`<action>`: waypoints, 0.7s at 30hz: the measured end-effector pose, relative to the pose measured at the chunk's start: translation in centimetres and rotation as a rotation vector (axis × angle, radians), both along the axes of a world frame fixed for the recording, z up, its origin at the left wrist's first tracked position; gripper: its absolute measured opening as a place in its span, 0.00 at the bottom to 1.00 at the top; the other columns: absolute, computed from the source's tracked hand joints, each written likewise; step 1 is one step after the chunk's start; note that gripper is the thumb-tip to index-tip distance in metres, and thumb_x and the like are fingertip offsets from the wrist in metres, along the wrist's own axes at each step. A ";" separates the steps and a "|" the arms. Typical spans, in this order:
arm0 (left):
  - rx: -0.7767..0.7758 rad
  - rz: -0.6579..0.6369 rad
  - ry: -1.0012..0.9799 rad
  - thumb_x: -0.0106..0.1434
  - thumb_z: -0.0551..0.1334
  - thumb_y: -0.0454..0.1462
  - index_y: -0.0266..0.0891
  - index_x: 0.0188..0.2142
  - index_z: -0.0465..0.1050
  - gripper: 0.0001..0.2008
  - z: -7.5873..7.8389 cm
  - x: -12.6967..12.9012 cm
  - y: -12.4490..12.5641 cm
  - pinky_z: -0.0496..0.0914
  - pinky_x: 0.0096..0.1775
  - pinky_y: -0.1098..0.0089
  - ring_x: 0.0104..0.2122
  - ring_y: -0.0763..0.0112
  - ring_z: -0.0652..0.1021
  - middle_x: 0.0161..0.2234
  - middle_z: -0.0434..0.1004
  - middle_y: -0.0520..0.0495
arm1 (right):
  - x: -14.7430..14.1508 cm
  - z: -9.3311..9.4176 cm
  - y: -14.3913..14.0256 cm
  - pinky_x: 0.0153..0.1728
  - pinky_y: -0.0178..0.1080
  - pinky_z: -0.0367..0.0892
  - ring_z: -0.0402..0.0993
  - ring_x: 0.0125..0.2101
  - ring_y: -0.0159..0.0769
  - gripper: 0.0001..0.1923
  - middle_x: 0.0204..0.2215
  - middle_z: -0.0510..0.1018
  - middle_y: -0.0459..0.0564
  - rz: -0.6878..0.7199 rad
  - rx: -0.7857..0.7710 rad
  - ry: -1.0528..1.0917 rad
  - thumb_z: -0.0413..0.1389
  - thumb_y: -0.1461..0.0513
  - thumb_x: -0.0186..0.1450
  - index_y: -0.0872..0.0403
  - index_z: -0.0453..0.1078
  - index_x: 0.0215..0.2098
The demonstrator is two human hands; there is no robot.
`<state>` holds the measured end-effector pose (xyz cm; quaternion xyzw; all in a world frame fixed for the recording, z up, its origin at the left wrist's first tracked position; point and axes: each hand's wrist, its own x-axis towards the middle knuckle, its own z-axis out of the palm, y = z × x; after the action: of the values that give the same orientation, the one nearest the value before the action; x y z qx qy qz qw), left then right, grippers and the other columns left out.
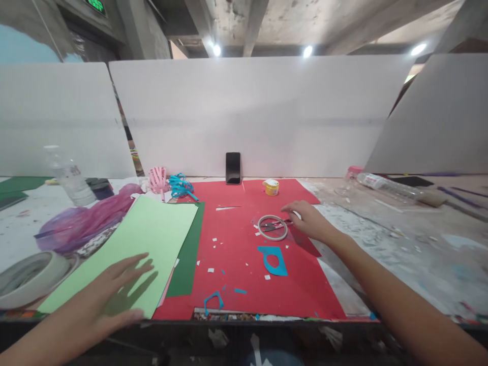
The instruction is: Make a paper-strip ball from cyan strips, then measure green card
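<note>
My left hand (118,290) hovers with spread fingers over a sheet of light green paper (152,234), casting a shadow on it. Dark green paper (186,264) lies partly under that stack. To the right, my right hand (307,218) is stretched over the red paper (236,234), fingers apart. Its fingertips are beside a pair of scissors (271,225), whose handle end is partly hidden by the hand; whether they touch I cannot tell. A thin roll of tape (263,234) lies around the scissors' blades. Nearer me is a blue paper scrap (280,262) with a hole cut in it.
A phone (233,168) leans on the white partition (244,112). A yellow tub (272,188) stands near it. Pink (157,180) and blue (181,186) paper-strip bundles, a purple bag (91,218), a wide tape roll (30,277) and a bottle (70,178) lie left; another bottle (389,185) lies right.
</note>
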<state>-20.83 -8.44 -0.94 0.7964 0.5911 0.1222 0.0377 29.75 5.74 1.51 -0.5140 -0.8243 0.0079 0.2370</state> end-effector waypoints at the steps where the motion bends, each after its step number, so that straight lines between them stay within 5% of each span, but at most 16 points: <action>1: 0.026 0.024 0.014 0.56 0.62 0.56 0.67 0.61 0.60 0.33 0.1 0.9 0.5 0.66 0.57 0.57 0.61 0.53 0.66 0.65 0.57 0.61 | 0.4 -0.2 0.2 0.46 0.45 0.66 0.73 0.44 0.46 0.17 0.42 0.80 0.56 -0.003 -0.004 0.003 0.47 0.67 0.64 0.54 0.75 0.44; 7: 0.011 0.106 0.193 0.60 0.56 0.56 0.42 0.60 0.68 0.34 0.2 5.1 2.5 0.62 0.58 0.52 0.59 0.47 0.68 0.61 0.66 0.41 | 1.2 -1.0 0.5 0.47 0.45 0.66 0.74 0.46 0.47 0.17 0.45 0.80 0.57 -0.010 -0.093 -0.041 0.47 0.65 0.65 0.55 0.76 0.46; 13: -0.037 0.116 0.177 0.59 0.55 0.47 0.41 0.56 0.71 0.27 1.8 4.3 3.1 0.68 0.51 0.58 0.52 0.50 0.74 0.56 0.72 0.42 | 0.6 -0.6 0.3 0.44 0.42 0.66 0.75 0.43 0.45 0.16 0.42 0.81 0.57 0.033 -0.078 -0.050 0.47 0.63 0.66 0.56 0.77 0.43; 17: -0.067 0.223 0.227 0.59 0.53 0.48 0.42 0.56 0.71 0.28 4.0 3.9 3.9 0.70 0.38 0.56 0.39 0.45 0.80 0.41 0.81 0.40 | -0.2 -0.4 0.0 0.37 0.38 0.65 0.76 0.36 0.41 0.15 0.35 0.82 0.54 0.077 -0.139 -0.044 0.48 0.61 0.66 0.55 0.77 0.39; 21: -0.026 0.218 0.207 0.60 0.51 0.47 0.41 0.56 0.70 0.28 6.3 4.0 4.5 0.68 0.34 0.59 0.34 0.48 0.80 0.36 0.82 0.43 | -0.2 -0.7 0.0 0.36 0.37 0.64 0.76 0.35 0.41 0.15 0.36 0.82 0.54 0.056 -0.176 -0.046 0.49 0.60 0.66 0.55 0.76 0.42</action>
<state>-16.78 -3.89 5.31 0.7354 0.6762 0.0351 -0.0267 29.50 5.73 0.81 -0.5098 -0.8396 0.0750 0.1719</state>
